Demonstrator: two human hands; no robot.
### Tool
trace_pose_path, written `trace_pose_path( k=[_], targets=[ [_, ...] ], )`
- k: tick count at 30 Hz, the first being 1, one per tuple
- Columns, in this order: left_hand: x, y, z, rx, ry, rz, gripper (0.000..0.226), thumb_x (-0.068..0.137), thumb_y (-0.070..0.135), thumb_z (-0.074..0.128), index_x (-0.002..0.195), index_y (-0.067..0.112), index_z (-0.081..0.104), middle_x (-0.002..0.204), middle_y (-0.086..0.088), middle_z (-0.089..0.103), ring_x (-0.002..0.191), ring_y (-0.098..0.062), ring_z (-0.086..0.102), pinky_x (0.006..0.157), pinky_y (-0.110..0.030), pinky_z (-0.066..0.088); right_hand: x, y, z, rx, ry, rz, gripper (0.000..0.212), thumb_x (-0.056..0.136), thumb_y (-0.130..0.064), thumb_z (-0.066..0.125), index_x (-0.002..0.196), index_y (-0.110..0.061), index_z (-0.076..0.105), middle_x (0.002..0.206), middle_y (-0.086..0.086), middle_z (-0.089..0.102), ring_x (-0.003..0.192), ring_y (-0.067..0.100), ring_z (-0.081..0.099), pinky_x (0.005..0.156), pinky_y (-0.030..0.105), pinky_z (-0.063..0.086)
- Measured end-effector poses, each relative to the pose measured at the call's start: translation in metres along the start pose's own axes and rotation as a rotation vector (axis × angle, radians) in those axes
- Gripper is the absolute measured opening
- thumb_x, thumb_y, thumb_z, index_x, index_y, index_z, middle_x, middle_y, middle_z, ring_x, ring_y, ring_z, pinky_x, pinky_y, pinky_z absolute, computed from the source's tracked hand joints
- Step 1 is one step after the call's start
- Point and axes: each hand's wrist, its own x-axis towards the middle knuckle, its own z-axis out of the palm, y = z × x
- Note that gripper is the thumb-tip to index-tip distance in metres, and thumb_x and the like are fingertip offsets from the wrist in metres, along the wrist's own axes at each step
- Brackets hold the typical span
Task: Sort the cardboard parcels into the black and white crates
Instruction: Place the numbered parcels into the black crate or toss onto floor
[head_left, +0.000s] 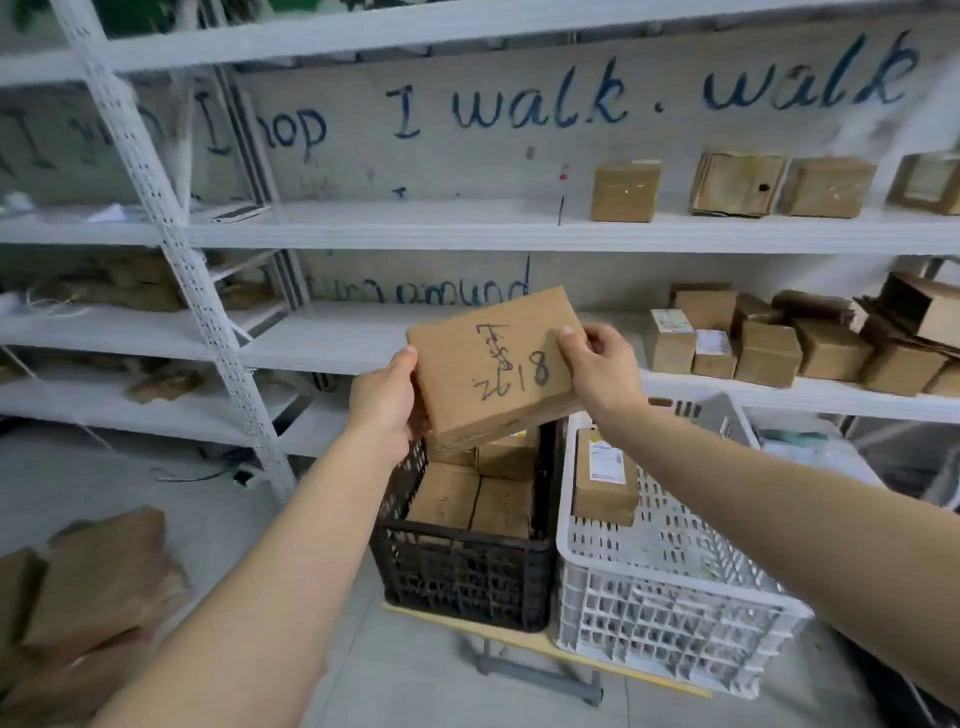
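A: Held parcel (493, 364): where is it, and how is it lying?

B: In the air, over the far rim of the black crate (462, 577). It is a flat cardboard box, broad face turned to the camera. The long axis runs left to right and rises a little toward the right. The marker scrawl, with an "18", reads sideways on the face.

A: Hands?

B: The left hand (387, 400) grips the left short edge, thumb on the face, fingers curled behind. The right hand (597, 366) pinches the right edge near the upper corner, thumb in front.

A: Crates?

B: Side by side on a low desk (519, 642), touching or nearly so. The black one is toward the desk's left end, the white crate (665, 597) toward its right end. Both front walls sit along the desk's front edge.

A: Contents?

B: The black crate holds several brown boxes (467, 499) packed flat. The white one holds one labelled parcel (605, 475), leaning against its left wall near the far corner.

A: Beyond that?

B: The white shelf (363, 332) carries a cluster of small cartons (769, 348) at its right end. Brown packets (93, 577) lie on the floor at left, blurred.
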Motion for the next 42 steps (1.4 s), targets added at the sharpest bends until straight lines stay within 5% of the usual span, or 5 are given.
trace_pose_path(
  k=[12, 21, 24, 30, 42],
  targets=[
    [0.156, -0.051, -0.036, -0.005, 0.081, -0.286, 0.024, 0.096, 0.036, 0.052, 0.101, 0.013, 0.055, 0.096, -0.013, 0.064, 0.087, -0.029, 0.065, 0.053, -0.039, 0.055, 0.100, 0.071, 0.126, -0.106, -0.274, 0.147, 0.031, 0.088, -0.037, 0.060, 0.111, -0.018, 0.050, 0.110, 0.001, 0.059, 0.097, 0.018, 0.058, 0.069, 0.022, 0.043],
    [0.206, -0.115, -0.031, -0.032, 0.203, -0.512, 0.028, 0.099, 0.030, 0.046, 0.119, 0.011, 0.049, 0.106, -0.016, 0.058, 0.094, -0.033, 0.058, 0.084, -0.054, 0.051, 0.152, 0.149, 0.171, -0.245, -0.513, 0.291, 0.016, 0.090, -0.032, 0.062, 0.103, -0.023, 0.060, 0.087, -0.012, 0.059, 0.080, 0.004, 0.054, 0.066, 0.019, 0.040],
    [0.218, -0.137, -0.028, -0.030, 0.222, -0.535, 0.015, 0.099, 0.026, 0.044, 0.104, 0.014, 0.051, 0.101, -0.014, 0.060, 0.084, -0.028, 0.058, 0.072, -0.050, 0.053, 0.165, 0.175, 0.185, -0.303, -0.556, 0.321, 0.018, 0.091, -0.031, 0.061, 0.107, -0.025, 0.064, 0.089, -0.009, 0.060, 0.078, 0.002, 0.054, 0.074, 0.022, 0.040],
    [0.238, -0.180, -0.031, -0.050, 0.299, -0.633, 0.022, 0.100, 0.018, 0.040, 0.120, 0.013, 0.045, 0.098, -0.013, 0.054, 0.082, -0.026, 0.054, 0.059, -0.047, 0.052, 0.173, 0.222, 0.218, -0.439, -0.709, 0.350, 0.035, 0.095, -0.026, 0.054, 0.129, -0.021, 0.056, 0.118, 0.002, 0.061, 0.096, 0.014, 0.057, 0.070, 0.017, 0.042],
    [0.264, -0.243, -0.028, -0.197, 0.470, -0.773, 0.034, 0.100, 0.018, 0.046, 0.133, 0.010, 0.044, 0.126, -0.021, 0.050, 0.115, -0.041, 0.051, 0.095, -0.059, 0.045, 0.176, 0.296, 0.261, -0.590, -0.927, 0.330, 0.043, 0.093, -0.016, 0.050, 0.136, -0.011, 0.046, 0.129, 0.011, 0.052, 0.102, 0.019, 0.049, 0.080, 0.022, 0.038]
  ],
)
